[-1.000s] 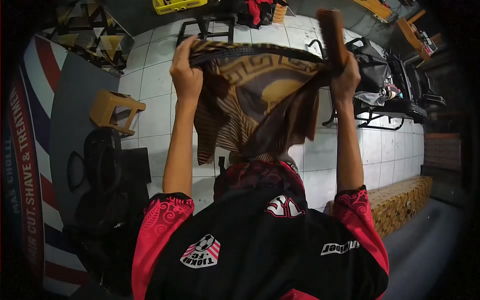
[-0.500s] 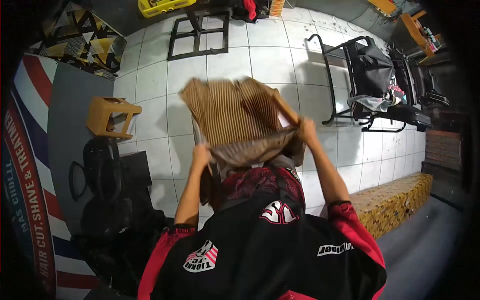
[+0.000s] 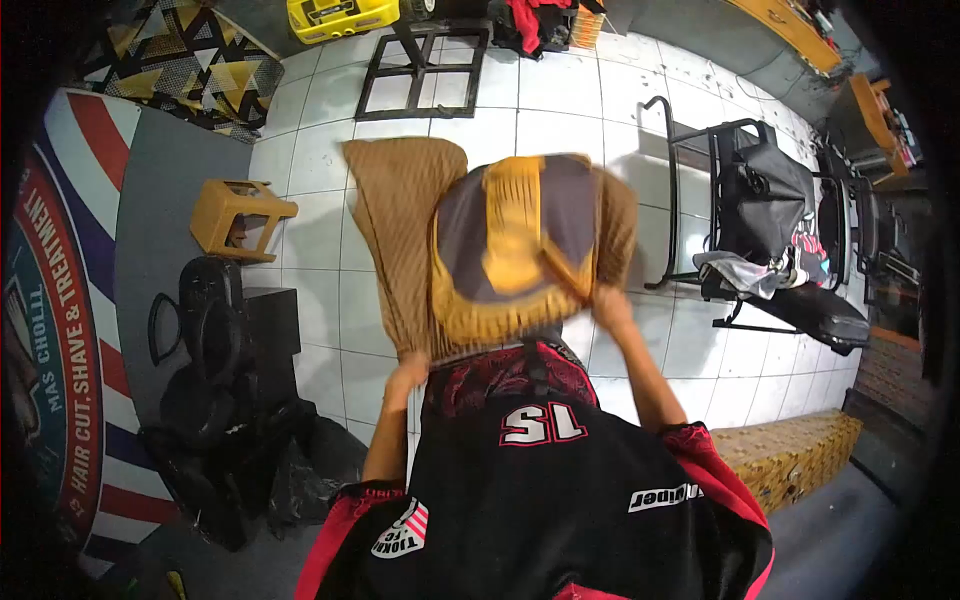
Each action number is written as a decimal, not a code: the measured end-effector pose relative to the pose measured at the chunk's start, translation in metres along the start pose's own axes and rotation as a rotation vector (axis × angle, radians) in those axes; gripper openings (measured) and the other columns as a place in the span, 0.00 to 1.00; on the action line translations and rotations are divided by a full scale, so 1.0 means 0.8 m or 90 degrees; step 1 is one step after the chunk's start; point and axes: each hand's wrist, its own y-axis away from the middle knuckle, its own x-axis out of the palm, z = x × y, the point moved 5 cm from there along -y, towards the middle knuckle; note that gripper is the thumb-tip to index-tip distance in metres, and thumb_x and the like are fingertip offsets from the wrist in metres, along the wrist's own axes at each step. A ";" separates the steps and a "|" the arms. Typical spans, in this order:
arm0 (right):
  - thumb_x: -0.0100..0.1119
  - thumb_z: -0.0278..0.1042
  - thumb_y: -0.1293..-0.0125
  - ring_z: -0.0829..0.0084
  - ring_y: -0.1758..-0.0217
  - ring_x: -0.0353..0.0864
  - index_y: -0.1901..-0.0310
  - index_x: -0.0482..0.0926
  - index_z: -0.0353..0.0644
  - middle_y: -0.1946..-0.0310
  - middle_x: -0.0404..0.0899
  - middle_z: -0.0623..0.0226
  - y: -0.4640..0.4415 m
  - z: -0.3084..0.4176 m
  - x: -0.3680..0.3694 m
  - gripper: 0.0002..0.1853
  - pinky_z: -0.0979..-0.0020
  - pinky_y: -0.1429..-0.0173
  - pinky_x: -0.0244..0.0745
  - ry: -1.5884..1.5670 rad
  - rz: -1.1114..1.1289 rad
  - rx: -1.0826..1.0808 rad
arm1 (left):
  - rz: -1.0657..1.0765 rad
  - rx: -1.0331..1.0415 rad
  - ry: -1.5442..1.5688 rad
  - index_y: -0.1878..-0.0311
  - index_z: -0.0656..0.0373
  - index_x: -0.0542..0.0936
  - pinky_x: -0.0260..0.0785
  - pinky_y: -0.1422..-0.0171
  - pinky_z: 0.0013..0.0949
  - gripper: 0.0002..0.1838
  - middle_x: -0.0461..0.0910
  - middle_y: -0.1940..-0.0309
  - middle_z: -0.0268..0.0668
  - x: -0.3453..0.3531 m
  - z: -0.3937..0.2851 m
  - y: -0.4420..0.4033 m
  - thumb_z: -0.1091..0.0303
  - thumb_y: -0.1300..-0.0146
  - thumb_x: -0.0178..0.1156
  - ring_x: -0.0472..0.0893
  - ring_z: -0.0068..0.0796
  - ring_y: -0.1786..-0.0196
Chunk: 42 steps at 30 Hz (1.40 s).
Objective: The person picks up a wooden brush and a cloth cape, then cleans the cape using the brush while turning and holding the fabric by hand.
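A brown striped cloth [image 3: 395,215] hangs spread in front of my body, its stripes smeared by motion. My left hand [image 3: 408,376] is closed on its lower left corner. On the other side, my right hand [image 3: 612,308] is closed at the cloth's right edge. A brown wooden stick-like piece [image 3: 566,272] slants up and left from my right fingers; whether they grip it too, I cannot tell. Between the cloth's two sides shows a rounded yellow-and-grey thing [image 3: 568,215], blurred, its kind unclear. Its lower border lies just above my lap.
To the left stand a tan plastic stool [image 3: 245,220] and a black chair [image 3: 210,330] beside a barber sign [image 3: 85,400]. A black metal frame [image 3: 420,75] lies on the tiled floor ahead. At right is a black-framed chair [image 3: 765,190] bearing a bag and clothes.
The cloth has parted and swung outward to the left and right, exposing the yellow-and-grey thing. My right hand has moved slightly lower, my left hand too. The camera view has shifted a little.
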 end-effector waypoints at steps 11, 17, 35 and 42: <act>0.57 0.18 0.52 0.41 0.64 0.75 0.61 0.68 0.35 0.70 0.76 0.42 -0.017 0.035 -0.210 0.14 0.54 0.63 0.70 -0.244 -0.648 -0.228 | -0.596 0.225 0.012 0.55 0.69 0.76 0.67 0.44 0.37 0.26 0.78 0.60 0.50 -0.268 -0.286 -0.065 0.89 0.63 0.41 0.77 0.46 0.52; 0.52 0.14 0.50 0.54 0.65 0.79 0.60 0.70 0.34 0.69 0.78 0.54 0.118 0.099 -0.308 0.14 0.67 0.61 0.73 -0.457 -0.867 -0.349 | -0.810 0.438 0.016 0.51 0.64 0.74 0.61 0.37 0.39 0.29 0.75 0.50 0.45 -0.320 -0.361 -0.017 0.90 0.61 0.41 0.72 0.46 0.43; 0.58 0.20 0.55 0.54 0.65 0.80 0.56 0.73 0.35 0.70 0.80 0.52 0.055 -0.076 -0.002 0.19 0.64 0.57 0.72 -0.523 -0.633 0.065 | -0.185 -0.013 -0.005 0.62 0.63 0.77 0.68 0.60 0.33 0.12 0.77 0.72 0.45 -0.219 -0.115 -0.030 0.75 0.51 0.51 0.78 0.34 0.65; 0.69 0.45 0.57 0.70 0.64 0.76 0.62 0.75 0.30 0.70 0.79 0.53 0.090 0.020 -0.083 0.27 0.67 0.53 0.69 -0.275 0.079 -0.059 | 0.012 0.137 0.152 0.57 0.63 0.75 0.67 0.58 0.30 0.16 0.78 0.69 0.39 -0.226 -0.167 -0.062 0.61 0.41 0.59 0.74 0.24 0.65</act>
